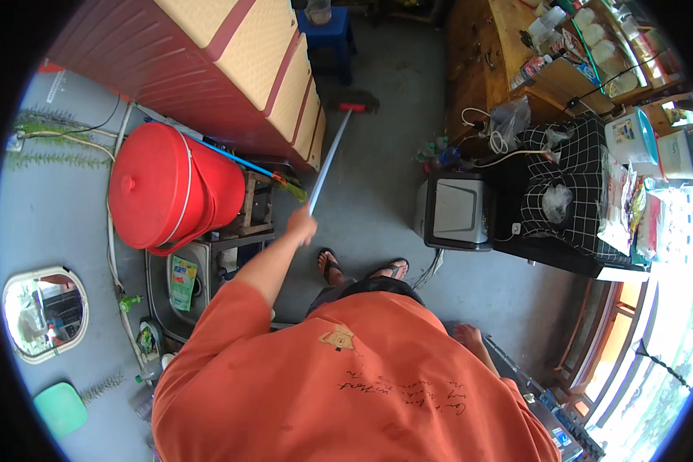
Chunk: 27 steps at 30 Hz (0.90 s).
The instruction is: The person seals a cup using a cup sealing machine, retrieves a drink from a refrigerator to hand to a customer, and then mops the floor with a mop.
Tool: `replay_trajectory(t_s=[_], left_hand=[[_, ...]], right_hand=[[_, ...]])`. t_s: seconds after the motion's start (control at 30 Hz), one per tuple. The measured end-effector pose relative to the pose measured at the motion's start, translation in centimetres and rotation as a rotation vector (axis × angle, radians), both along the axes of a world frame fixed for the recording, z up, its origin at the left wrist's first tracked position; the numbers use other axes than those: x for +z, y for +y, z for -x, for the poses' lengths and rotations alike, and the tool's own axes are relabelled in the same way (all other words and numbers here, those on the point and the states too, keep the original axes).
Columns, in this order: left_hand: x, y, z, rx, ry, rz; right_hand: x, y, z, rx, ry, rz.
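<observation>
My left hand is closed round the light blue handle of a broom, with the arm stretched forward. The handle slants away to a red broom head, whose dark bristles rest on the grey floor beside the drawer cabinet. My right hand hangs low at my right side, away from the broom. Its fingers look loosely apart and hold nothing that I can see; they are small and partly foreshortened.
On the left are a cream and maroon drawer cabinet, a large red lidded bucket and a metal sink. A blue stool stands far ahead. To the right are a grey-black bin, bottles and a wooden cupboard.
</observation>
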State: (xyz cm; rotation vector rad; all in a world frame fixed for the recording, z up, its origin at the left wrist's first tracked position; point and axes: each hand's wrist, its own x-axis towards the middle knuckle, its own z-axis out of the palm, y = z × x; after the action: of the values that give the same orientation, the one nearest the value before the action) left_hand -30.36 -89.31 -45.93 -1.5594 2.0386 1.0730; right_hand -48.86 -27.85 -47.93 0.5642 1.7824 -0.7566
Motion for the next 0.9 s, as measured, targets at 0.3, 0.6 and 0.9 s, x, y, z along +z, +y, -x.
replay_trajectory(t_s=[0.3, 0.6, 0.9], left_hand=[[-0.8, -2.2, 1.5, -0.045, -0.062, -0.013], [-3.2, 18.3, -36.5, -0.401, -0.017, 0.129], [-1.4, 21.1, -35.6, -0.236, -0.011, 0.049]], right_hand=[[2.8, -3.4, -1.5, 0.140, 0.035, -0.071], [-4.8, -4.5, 1.9, 0.461, -0.023, 0.111], [-2.8, -8.7, 7.2, 0.284, -0.042, 0.078]])
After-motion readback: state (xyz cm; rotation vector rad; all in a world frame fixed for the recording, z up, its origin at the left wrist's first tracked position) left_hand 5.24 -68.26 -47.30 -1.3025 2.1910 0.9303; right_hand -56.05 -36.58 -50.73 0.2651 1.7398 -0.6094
